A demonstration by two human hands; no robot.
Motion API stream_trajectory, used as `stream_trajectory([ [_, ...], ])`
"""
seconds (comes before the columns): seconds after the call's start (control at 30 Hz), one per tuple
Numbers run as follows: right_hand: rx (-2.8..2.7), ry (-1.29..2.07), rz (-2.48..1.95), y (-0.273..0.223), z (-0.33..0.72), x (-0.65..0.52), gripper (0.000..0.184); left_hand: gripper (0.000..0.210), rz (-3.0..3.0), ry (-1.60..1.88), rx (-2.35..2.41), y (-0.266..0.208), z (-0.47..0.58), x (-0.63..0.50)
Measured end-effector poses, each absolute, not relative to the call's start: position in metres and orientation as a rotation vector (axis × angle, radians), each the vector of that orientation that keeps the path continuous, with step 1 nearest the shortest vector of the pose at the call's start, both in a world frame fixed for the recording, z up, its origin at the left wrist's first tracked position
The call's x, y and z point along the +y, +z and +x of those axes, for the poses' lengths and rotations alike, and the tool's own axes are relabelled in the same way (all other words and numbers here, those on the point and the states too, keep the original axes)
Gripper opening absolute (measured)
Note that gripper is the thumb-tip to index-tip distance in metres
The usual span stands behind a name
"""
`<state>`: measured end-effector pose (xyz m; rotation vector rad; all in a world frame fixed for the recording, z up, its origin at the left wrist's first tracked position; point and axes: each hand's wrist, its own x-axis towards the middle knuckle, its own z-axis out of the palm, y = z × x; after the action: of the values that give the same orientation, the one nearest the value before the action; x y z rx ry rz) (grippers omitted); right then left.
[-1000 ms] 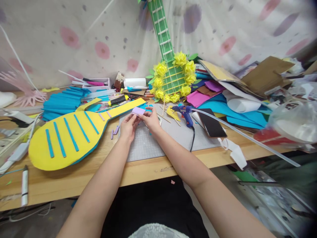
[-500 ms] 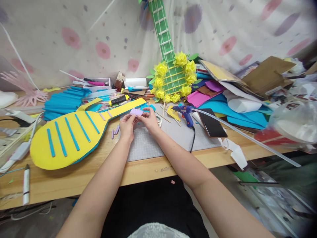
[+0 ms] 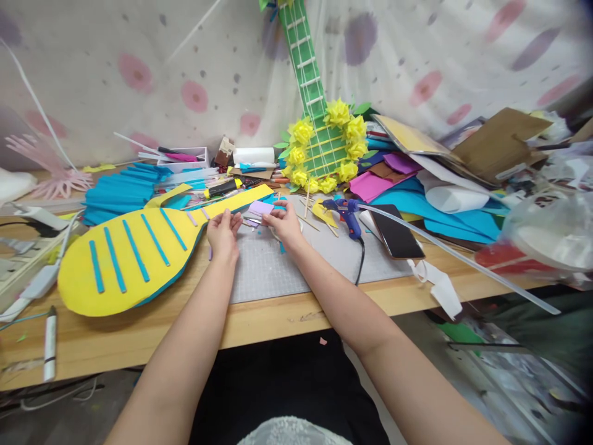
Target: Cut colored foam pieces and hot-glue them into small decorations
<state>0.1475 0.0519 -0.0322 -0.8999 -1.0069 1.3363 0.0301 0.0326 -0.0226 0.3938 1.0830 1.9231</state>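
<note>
A small pale-purple piece (image 3: 262, 208), apparently paper or foam, is pinched at its right edge by the thumb and fingers of my right hand (image 3: 286, 224). A slim metal blade (image 3: 252, 217) lies just under the piece and points left; its other end is hidden by my right hand. My left hand (image 3: 223, 235) is to the left, apart from the purple piece, fingers drawn together near the blade's tip; anything in them is too small to make out. Beside it lies a yellow guitar-shaped cutout (image 3: 125, 259) with blue and purple strips. A purple bit (image 3: 210, 253) shows by my left wrist.
A grey cutting mat (image 3: 269, 278) lies under my hands. To the right are a blue glue gun (image 3: 347, 216) and a black phone (image 3: 398, 232). A green guitar shape with yellow flowers (image 3: 319, 148) leans behind. Coloured paper (image 3: 435, 207) piles at right; a marker (image 3: 49, 346) lies front left.
My left hand has moved left, off the purple piece. My right hand still holds the piece, which sits slightly farther right. The metal blade now shows between the hands.
</note>
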Motion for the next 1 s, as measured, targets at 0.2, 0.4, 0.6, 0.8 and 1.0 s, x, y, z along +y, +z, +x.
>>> stream_trajectory([
  [0.2,-0.964,1.335,-0.874,-0.035,0.148,0.051,0.053,0.023,0.68,1.772,1.126,-0.028,0.039,0.029],
  [0.4,-0.934,1.361,-0.901,-0.039,0.148,0.056,0.052,0.026,0.782,1.636,1.141,-0.03,0.048,0.026],
  [0.6,-1.028,1.395,-0.963,-0.034,0.146,0.051,0.044,0.026,0.744,1.674,1.106,-0.032,0.049,0.026],
  [0.8,-1.16,1.414,-1.104,-0.018,0.159,0.049,0.034,0.025,0.649,1.658,1.131,-0.029,0.046,0.027],
  [1.0,-1.743,1.261,-1.325,0.022,0.234,0.041,0.029,0.017,0.566,1.724,1.144,-0.03,0.039,0.032],
])
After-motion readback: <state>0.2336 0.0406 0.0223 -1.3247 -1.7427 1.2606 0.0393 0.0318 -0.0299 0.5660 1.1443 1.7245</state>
